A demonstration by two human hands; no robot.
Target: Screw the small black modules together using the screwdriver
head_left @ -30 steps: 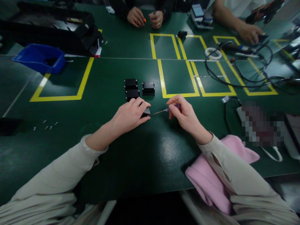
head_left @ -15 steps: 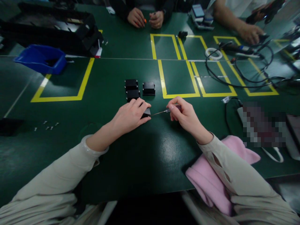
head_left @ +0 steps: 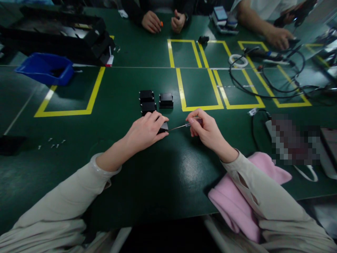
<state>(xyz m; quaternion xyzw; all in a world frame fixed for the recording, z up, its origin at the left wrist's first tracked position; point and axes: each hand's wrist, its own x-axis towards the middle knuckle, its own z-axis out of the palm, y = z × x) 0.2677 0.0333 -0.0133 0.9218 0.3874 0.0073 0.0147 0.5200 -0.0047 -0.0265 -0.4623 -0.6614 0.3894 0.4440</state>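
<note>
My left hand (head_left: 147, 130) is closed over a small black box (head_left: 163, 127) on the green table, thumb along its near side; most of the box is hidden under the fingers. In my right hand (head_left: 203, 127) is a thin screwdriver (head_left: 180, 127), gripped by its handle and held almost level. Its tip meets the box's right end near my left thumb, where a screw seems to sit. Just beyond my left hand are two more black boxes, one (head_left: 146, 95) behind the other (head_left: 148, 106), with shiny screws at their sides. Another black box (head_left: 166, 100) stands to their right.
Several loose screws (head_left: 52, 145) lie at the left. A blue bin (head_left: 46, 69) and a long black housing (head_left: 60, 35) stand farther back. A pink cloth (head_left: 237, 200) lies under my right forearm. Cables (head_left: 268, 95) trail at the right. Co-workers' hands (head_left: 152, 21) show across the table.
My hands, the screwdriver and the boxes keep nearly the same places; the whole view has shifted slightly. Across the table, one co-worker's hand has turned with its thumb raised.
</note>
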